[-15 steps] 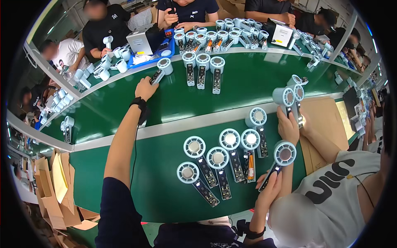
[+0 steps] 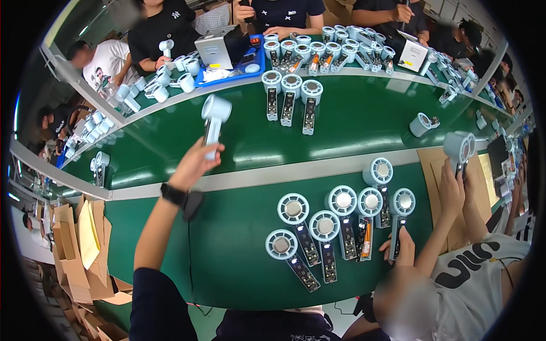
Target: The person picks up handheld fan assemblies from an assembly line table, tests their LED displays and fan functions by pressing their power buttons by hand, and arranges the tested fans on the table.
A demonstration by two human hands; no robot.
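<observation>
Light level: bright and even. I read it as overhead, from the pale streaks lying across the glossy green worktop (image 2: 250, 128) at middle left and centre. Mirror patch below the white box (image 2: 412, 55), upper right. A thin bluish-white light tube (image 2: 16, 116) glows at the left rim. Shadows weak; I get only faint darkening around things on the near green table (image 2: 227, 244). Pale discs on the handheld devices (image 2: 325, 226), lower centre, shine brightest.

Fisheye strong: metal frame (image 2: 60, 165) bows at left, black fills the corners. Centre sharp enough for me. Far upper edges softer; heads smeared, including a blurred patch at lower right.
</observation>
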